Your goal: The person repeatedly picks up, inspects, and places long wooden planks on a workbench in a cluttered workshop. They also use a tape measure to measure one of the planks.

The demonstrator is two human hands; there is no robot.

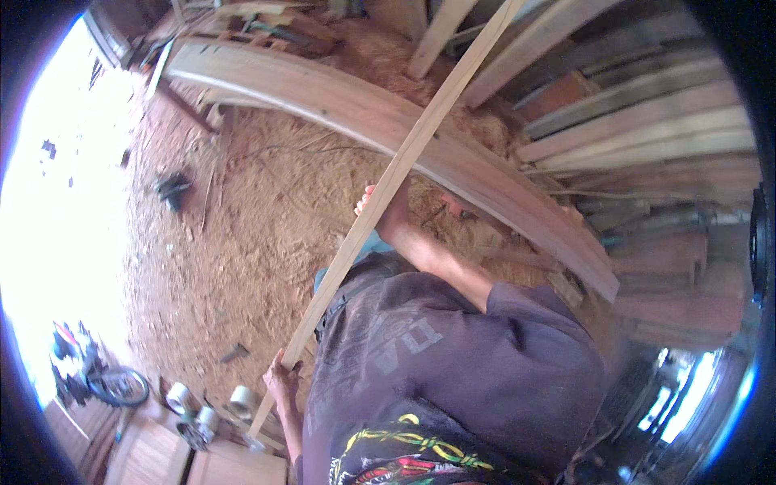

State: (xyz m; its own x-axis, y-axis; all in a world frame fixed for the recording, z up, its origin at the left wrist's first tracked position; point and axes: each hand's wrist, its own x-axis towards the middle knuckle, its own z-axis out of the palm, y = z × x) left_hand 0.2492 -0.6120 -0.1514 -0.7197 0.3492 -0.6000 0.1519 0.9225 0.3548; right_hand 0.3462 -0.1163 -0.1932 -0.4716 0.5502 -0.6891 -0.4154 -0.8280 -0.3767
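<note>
The left hand (281, 378) grips a long wooden strip (395, 174) toward its near end; the right hand (394, 215) holds it farther up, near the edge of a broad plank (360, 111).

A dark object (171, 191) lies on the shavings-strewn floor (259, 250). At lower left, a motorcycle (81, 373) stands near pale cylinders (179, 397); boards (647, 133) lie stacked at upper right.

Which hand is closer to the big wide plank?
Right. The right hand grips the thin wooden strip just short of the wide plank; the left hand holds the same strip lower in the view, well away from the plank.
</note>
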